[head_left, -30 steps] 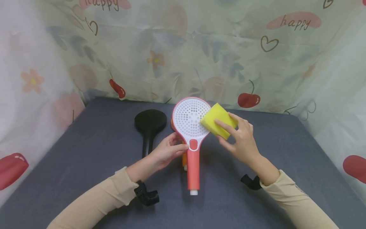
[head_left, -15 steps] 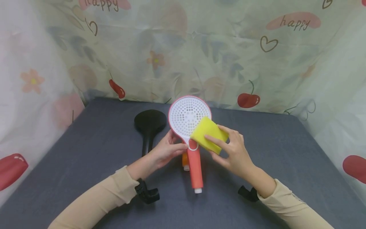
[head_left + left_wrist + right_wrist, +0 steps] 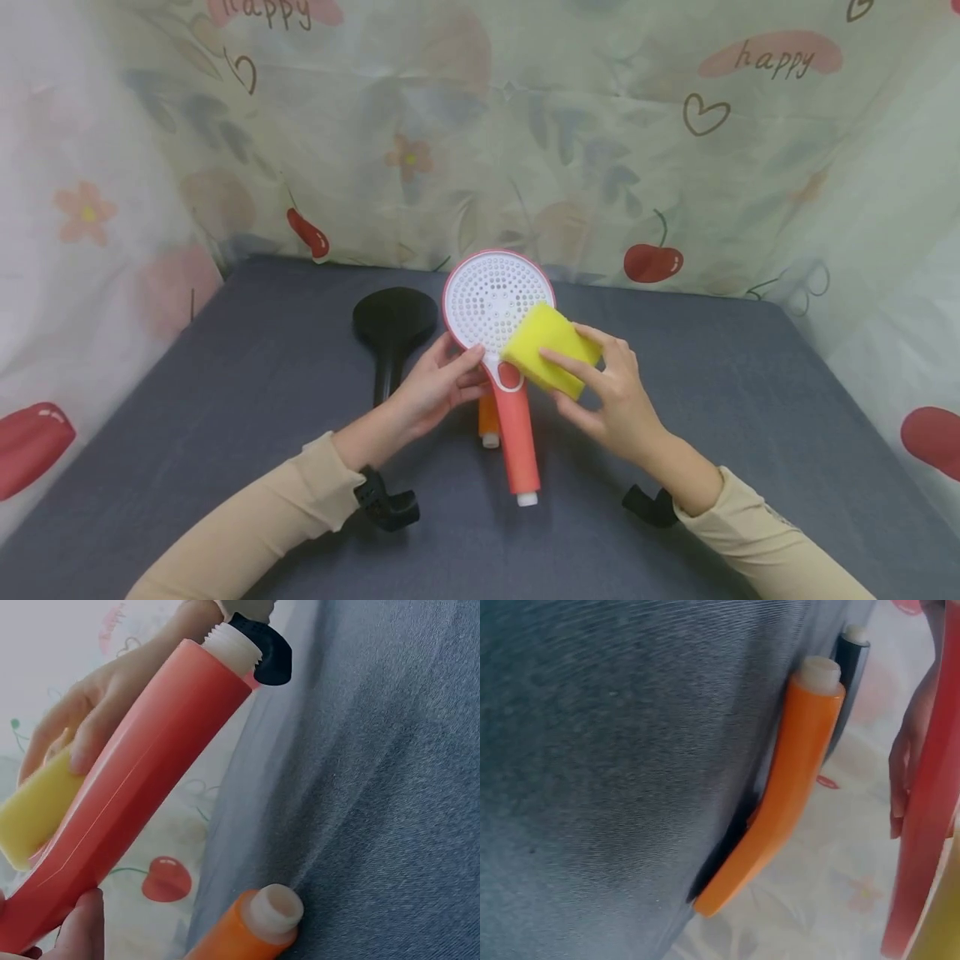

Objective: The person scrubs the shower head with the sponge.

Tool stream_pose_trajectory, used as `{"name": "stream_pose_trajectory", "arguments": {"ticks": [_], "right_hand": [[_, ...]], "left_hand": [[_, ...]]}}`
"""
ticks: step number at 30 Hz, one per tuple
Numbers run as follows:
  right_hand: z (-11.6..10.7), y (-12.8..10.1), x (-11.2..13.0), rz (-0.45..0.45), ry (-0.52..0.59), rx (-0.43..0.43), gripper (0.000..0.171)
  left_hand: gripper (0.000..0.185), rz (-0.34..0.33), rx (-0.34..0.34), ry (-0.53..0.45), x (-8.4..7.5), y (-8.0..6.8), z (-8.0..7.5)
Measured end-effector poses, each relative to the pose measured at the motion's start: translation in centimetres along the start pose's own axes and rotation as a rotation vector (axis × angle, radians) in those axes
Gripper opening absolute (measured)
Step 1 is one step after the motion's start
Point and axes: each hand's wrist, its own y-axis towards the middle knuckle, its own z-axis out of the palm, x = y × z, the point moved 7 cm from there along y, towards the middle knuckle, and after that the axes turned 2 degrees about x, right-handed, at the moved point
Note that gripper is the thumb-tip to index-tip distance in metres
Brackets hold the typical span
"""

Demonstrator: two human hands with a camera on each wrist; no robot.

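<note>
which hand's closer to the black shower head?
Left. The left hand holds the red shower head just right of the black shower head; the right hand, gripping the yellow sponge, is farther right.

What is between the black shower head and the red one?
The left hand that holds the red shower head, and bare grey tabletop next to the black shower head. The head view shows it.

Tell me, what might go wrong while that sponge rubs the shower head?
The left hand grips the red shower head only at its neck, so the sponge in the right hand could twist it loose. The raised handle might then drop onto the orange shower head lying beneath.
</note>
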Motion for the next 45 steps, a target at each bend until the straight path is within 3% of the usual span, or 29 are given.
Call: {"name": "stream_pose_trajectory", "arguments": {"ticks": [3,8,13,20,26,29,35,39,45], "right_hand": [[0.0,0.2,0.1,0.008,0.021,-0.003,0.046],[0.7,0.0,0.5,-0.015,-0.009,0.069,0.041],[1.4,-0.3,1.0,-0.034,-0.011,0.135,0.058],[2.0,-0.7,2.4,-0.139,0.045,0.225,0.036],[2.3,-1.3,3.7,-0.264,0.084,0.276,0.040],[2.3,-1.1,3.6,-0.249,0.071,0.267,0.041],[2.4,-0.5,2.8,-0.130,0.037,0.240,0.037],[2.4,-0.7,3.4,-0.180,0.066,0.246,0.038],[2.6,-1.7,4.4,-0.257,0.104,0.333,0.049]], "left_hand": [[0.049,-0.001,-0.038,0.023,-0.2,0.1,-0.1],[0.048,0.012,-0.071,0.043,-0.5,0.2,-0.2],[0.046,0.010,-0.083,0.042,-0.7,0.4,-0.3],[0.042,0.010,-0.124,0.042,-0.6,0.7,-1.0],[0.040,0.041,-0.148,0.052,-1.1,0.8,-1.4],[0.040,0.040,-0.158,0.056,-1.1,0.8,-1.5],[0.041,0.034,-0.165,0.058,-1.0,0.8,-1.5],[0.041,0.046,-0.179,0.039,-1.1,0.9,-1.6],[0.041,0.051,-0.239,0.011,-1.3,0.8,-2.1]]}}
